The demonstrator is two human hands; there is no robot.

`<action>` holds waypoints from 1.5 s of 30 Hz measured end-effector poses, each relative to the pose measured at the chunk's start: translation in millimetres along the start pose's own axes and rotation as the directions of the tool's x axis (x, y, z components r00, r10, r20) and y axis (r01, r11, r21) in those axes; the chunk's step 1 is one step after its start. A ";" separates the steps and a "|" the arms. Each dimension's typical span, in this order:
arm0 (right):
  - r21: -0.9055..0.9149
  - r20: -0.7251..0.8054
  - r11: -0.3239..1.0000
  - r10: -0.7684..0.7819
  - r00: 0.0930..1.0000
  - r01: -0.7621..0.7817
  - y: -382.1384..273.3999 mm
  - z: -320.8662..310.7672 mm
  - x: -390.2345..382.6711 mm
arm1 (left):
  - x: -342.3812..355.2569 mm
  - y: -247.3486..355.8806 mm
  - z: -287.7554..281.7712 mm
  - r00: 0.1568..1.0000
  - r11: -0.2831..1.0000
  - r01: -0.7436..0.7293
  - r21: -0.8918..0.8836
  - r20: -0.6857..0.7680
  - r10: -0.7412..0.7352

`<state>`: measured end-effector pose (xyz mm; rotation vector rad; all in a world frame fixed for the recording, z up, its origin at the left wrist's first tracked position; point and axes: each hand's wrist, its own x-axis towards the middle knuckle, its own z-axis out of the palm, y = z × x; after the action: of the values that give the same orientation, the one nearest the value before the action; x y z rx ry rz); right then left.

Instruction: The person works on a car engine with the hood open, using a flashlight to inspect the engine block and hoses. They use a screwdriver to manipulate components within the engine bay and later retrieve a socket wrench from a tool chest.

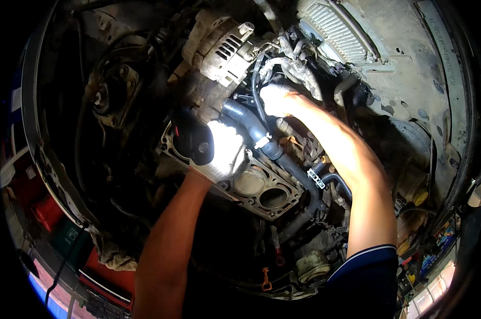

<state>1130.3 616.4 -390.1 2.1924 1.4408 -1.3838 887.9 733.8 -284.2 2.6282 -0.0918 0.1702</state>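
Observation:
Both my hands wear white gloves, washed bright by the lamp. My left hand (227, 150) is over the engine block (239, 199), beside a dark rounded object (195, 139) that covers part of the block's top. Its fingers look curled, but glare and shadow hide what they grip. Farther off, my right hand (275, 100) is closed among the hoses and wiring below the alternator (227, 52). A thin black hose (258, 87) passes right at its fingers; whatever it pinches is hidden. Between the hands runs a thick black coolant hose (246, 118) with a clamp.
Open cylinder bores (274, 198) show in the block's face. A ribbed metal panel (339, 32) lies at the far right, and an engine mount (110, 98) at the left. Near the front edge are an orange-handled dipstick (266, 279) and a round canister (312, 267).

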 end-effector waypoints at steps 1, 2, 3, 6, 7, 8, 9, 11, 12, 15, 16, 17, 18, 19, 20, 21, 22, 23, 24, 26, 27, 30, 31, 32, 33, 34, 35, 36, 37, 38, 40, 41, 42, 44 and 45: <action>0.008 -0.029 1.000 -0.011 1.000 0.011 -0.4 -0.1 -0.4 | -2.8 -2.5 3.8 0.999 1.000 -0.019 -0.002 -0.042 0.019; 0.016 -0.059 1.000 -0.022 0.998 0.023 -0.8 0.5 -1.7 | -5.3 -4.7 6.3 0.996 0.999 -0.039 -0.003 -0.085 0.039; 0.026 -0.088 0.999 -0.028 0.996 0.030 1.3 1.6 -2.7 | -5.3 -5.3 7.4 0.997 0.999 -0.037 -0.006 -0.073 0.036; 0.142 0.087 0.988 -0.067 0.994 0.054 7.6 -3.9 0.6 | -6.6 -5.8 9.6 0.998 0.999 -0.033 -0.011 -0.062 0.032; 0.111 0.089 0.992 -0.065 0.994 0.055 7.6 -4.9 1.1 | -6.6 -5.7 10.8 0.997 0.999 -0.033 -0.012 -0.075 0.032; 0.080 0.090 0.995 -0.064 0.994 0.057 6.1 -4.6 1.2 | -7.1 -5.3 11.4 0.996 0.999 -0.034 -0.013 -0.088 0.033; 0.047 0.089 0.997 -0.064 0.994 0.060 3.3 -7.7 1.4 | -4.9 -3.8 7.5 0.999 1.000 -0.012 -0.008 -0.043 0.011; 0.128 0.167 0.991 -0.045 0.985 0.023 -3.0 -14.2 -2.4 | 0.7 1.4 -3.9 0.999 1.000 0.022 0.002 0.040 -0.022; 0.122 0.159 0.992 -0.056 0.986 0.037 1.2 -13.8 -1.4 | 2.8 -0.2 -2.8 0.999 0.999 -0.041 0.003 -0.026 0.041; 0.234 0.138 0.972 -0.071 0.988 0.037 11.2 0.7 9.3 | 3.4 1.7 -4.3 0.999 0.999 -0.040 0.024 0.023 0.040; 0.288 0.127 0.957 -0.064 0.990 0.025 14.8 3.6 9.8 | 3.5 1.0 -2.2 0.998 0.998 -0.055 0.018 -0.015 0.055; 0.249 0.117 0.969 -0.025 0.993 -0.005 17.6 6.0 11.5 | 4.1 -0.2 0.2 0.996 0.997 -0.070 0.011 -0.053 0.071; 0.193 0.073 0.981 -0.025 0.997 0.010 16.6 11.0 13.1 | 2.9 -0.8 1.2 0.993 0.997 -0.076 0.006 -0.086 0.076; 0.161 0.025 0.987 -0.022 0.999 0.018 23.7 23.3 16.6 | 8.6 1.7 -1.0 0.995 0.996 -0.084 -0.004 -0.057 0.084; 0.128 -0.022 0.992 -0.018 1.000 0.021 30.4 35.7 19.5 | 14.5 4.8 -3.1 0.995 0.995 -0.094 -0.016 -0.029 0.093; 0.087 -0.064 0.995 -0.039 0.997 0.044 21.3 34.5 18.4 | 13.6 5.3 -6.6 0.997 0.997 -0.081 -0.017 0.002 0.081; 0.090 -0.071 0.996 0.022 0.997 -0.015 17.8 33.4 12.6 | 11.4 3.9 -6.1 0.997 0.997 -0.073 -0.008 -0.006 0.073; 0.077 -0.076 0.997 0.016 0.997 -0.010 14.4 29.2 10.2 | 9.1 1.9 -4.1 0.998 0.998 -0.068 -0.002 -0.015 0.068; 0.063 -0.079 0.998 0.008 0.997 -0.003 8.7 26.0 9.9 | 9.7 2.3 -6.5 0.998 0.998 -0.060 0.005 -0.022 0.060; 0.044 -0.106 0.999 -0.001 0.994 0.006 2.1 19.0 6.3 | 10.0 4.5 -11.4 0.999 0.999 -0.050 0.007 0.010 0.050; 0.039 -0.130 0.999 -0.005 0.991 0.010 0.3 15.4 3.8 | 11.0 5.3 -13.6 0.999 0.999 -0.045 0.008 0.026 0.045; 0.068 -0.208 0.998 0.021 0.978 -0.007 -1.9 5.7 -20.0 | 10.8 3.9 -7.9 0.998 0.998 -0.063 0.019 -0.003 0.063; 0.079 -0.235 0.997 0.008 0.972 0.011 -9.6 1.7 -19.9 | 6.6 1.4 -8.8 0.999 0.998 -0.051 0.021 -0.004 0.051; 0.040 -0.171 0.999 0.021 0.985 -0.014 -9.0 1.0 -16.4 | 7.2 0.6 -8.9 0.999 0.998 -0.053 0.017 -0.006 0.053; 0.027 -0.152 1.000 0.010 0.988 -0.006 -8.1 1.1 -16.0 | 7.5 1.6 -8.9 0.998 0.998 -0.057 0.006 -0.011 0.057; 0.014 -0.132 1.000 -0.003 0.991 0.005 -8.3 1.1 -14.8 | 5.9 2.6 -9.3 0.999 0.999 -0.049 0.006 0.009 0.049; 0.000 -0.112 1.000 -0.017 0.994 0.017 -8.4 0.6 -13.0 | 3.1 3.7 -10.0 0.999 0.999 -0.039 0.008 0.028 0.039; 0.077 -0.135 0.996 -0.026 0.990 0.037 5.5 17.0 -3.2 | 10.9 6.2 -8.7 0.998 0.998 -0.057 0.003 0.037 0.057; 0.125 -0.104 0.992 -0.005 0.995 0.018 26.8 29.6 3.8 | 18.6 8.1 -6.3 0.996 0.997 -0.083 -0.010 0.018 0.083; 0.123 -0.094 0.992 -0.015 0.995 0.026 20.0 25.8 6.4 | 13.8 5.7 -5.6 0.997 0.997 -0.071 -0.006 0.010 0.071; 0.133 -0.091 0.991 -0.014 0.996 0.026 13.1 23.0 7.4 | 8.9 4.4 -5.9 0.998 0.998 -0.059 0.007 0.009 0.059; 0.144 -0.098 0.989 -0.004 0.995 0.018 12.2 24.1 6.5 | 8.8 4.9 -6.9 0.998 0.998 -0.057 0.017 0.015 0.057; 0.155 -0.109 0.988 0.010 0.994 0.007 12.6 22.9 5.1 | 10.6 4.8 -7.5 0.998 0.998 -0.061 0.026 0.018 0.060; 0.122 -0.014 0.992 -0.014 1.000 0.016 -1.1 5.0 0.2 | 4.4 2.1 -9.4 0.999 0.998 -0.042 0.046 0.024 0.041; 0.107 0.031 0.994 -0.011 0.999 0.008 -0.6 1.0 -2.9 | 4.9 2.5 -9.3 0.999 0.998 -0.045 0.050 0.023 0.044</action>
<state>1128.9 614.3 -388.3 2.2188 1.3988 -1.5258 891.5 736.0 -274.3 2.6800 -0.1554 0.1606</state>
